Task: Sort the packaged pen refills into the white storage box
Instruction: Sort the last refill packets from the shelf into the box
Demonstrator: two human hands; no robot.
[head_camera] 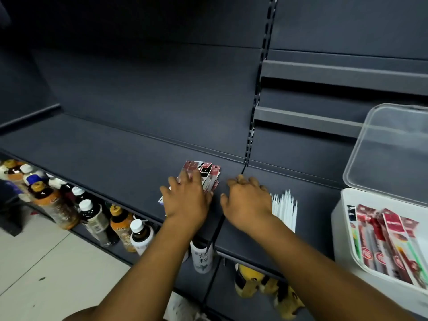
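— Why is your left hand (pixel 187 200) flat on that pile?

— Its fingers are spread over the packaged pen refills (pixel 206 173), which fan out at its twelve o'clock on the shelf (pixel 115 158); I judge that pressing squares them up for one lift.

— And your right hand (pixel 247 202)?

— It rests just beside, knuckles up and fingers bent down to the shelf; I see nothing in it. The loose white refills (pixel 286 209) at its three o'clock stay apart, being unpackaged.

— Where do the packs go?

— Into the white storage box (pixel 342 228) at four o'clock, its clear lid (pixel 391 154) tipped back; sorted packs (pixel 384 242) already lie lengthwise there, so mine should follow that way.
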